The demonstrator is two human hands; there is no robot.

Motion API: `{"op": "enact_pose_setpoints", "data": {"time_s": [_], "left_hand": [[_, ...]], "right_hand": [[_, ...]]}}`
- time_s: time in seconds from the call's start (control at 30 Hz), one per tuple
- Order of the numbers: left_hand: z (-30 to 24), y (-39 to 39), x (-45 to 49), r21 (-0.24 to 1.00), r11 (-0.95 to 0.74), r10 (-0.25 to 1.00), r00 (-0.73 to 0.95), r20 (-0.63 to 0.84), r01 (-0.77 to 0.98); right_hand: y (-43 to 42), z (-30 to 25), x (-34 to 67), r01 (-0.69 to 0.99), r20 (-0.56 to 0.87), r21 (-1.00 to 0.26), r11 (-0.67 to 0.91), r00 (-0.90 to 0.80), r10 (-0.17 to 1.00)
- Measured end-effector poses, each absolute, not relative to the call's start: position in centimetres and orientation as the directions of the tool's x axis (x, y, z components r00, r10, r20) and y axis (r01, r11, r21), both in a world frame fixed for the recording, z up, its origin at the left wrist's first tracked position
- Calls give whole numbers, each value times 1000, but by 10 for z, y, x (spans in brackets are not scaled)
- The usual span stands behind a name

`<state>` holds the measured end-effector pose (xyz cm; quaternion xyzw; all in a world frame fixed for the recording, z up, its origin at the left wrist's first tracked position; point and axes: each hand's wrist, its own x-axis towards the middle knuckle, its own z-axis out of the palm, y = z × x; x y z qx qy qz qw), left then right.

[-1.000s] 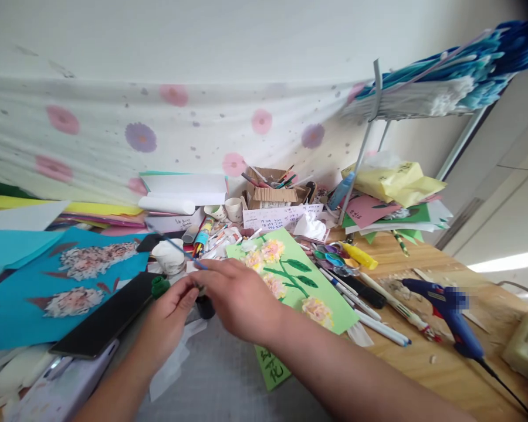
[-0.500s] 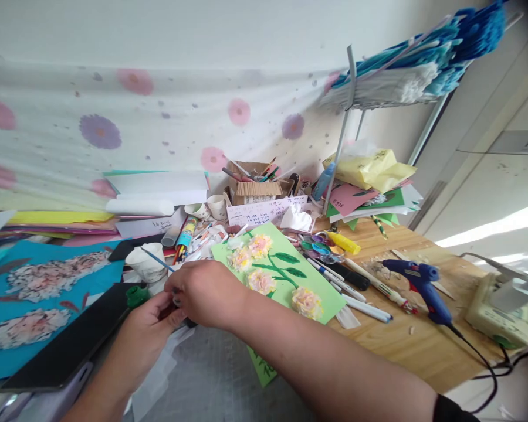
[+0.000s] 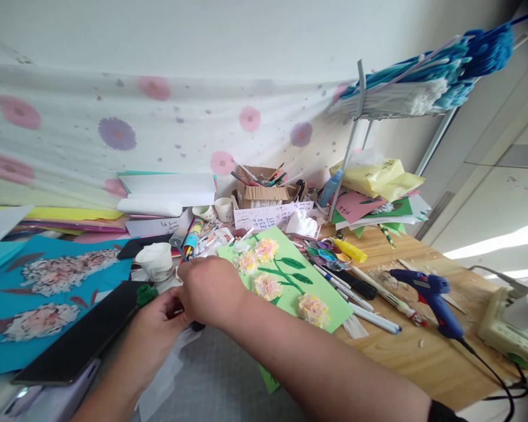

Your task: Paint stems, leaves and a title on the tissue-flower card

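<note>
My right hand (image 3: 213, 290) is closed around a thin blue paintbrush (image 3: 182, 252), whose handle sticks up past the knuckles; its bristles are hidden. Pressed close to it, my left hand (image 3: 165, 313) has its thumb and fingers pinched together, and what they hold is hidden behind the right hand. A small green lid or jar (image 3: 146, 295) sits just beside the left fingers, at the edge of a black tablet (image 3: 77, 334). To the right lies a light green card (image 3: 330, 299) with pink and yellow paper flowers and painted green leaves.
A white paper cup (image 3: 155, 261) stands behind my hands. Blue sheets with crumpled-paper flowers (image 3: 50, 321) lie left. Pens (image 3: 376, 316), a yellow tube (image 3: 349, 249) and a blue glue gun (image 3: 431, 296) with its cord are right. A cardboard box (image 3: 264, 193) stands at the back.
The paintbrush has turned more upright, and less of its handle shows above my right hand. Both hands stay together in front of the cup. The whole view has shifted slightly.
</note>
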<state>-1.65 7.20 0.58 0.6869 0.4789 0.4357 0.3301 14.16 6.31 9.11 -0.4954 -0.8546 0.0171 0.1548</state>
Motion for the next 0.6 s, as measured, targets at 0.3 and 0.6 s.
{"op": "enact_pose_setpoints", "data": {"time_s": [0.3, 0.6], "left_hand": [[11, 69, -16, 970, -129, 983, 153, 98, 205], [17, 62, -13, 987, -68, 990, 129, 49, 146]], "right_hand": [[62, 93, 147, 818, 199, -134, 560, -532, 823], [64, 97, 144, 828, 231, -125, 547, -512, 827]]}}
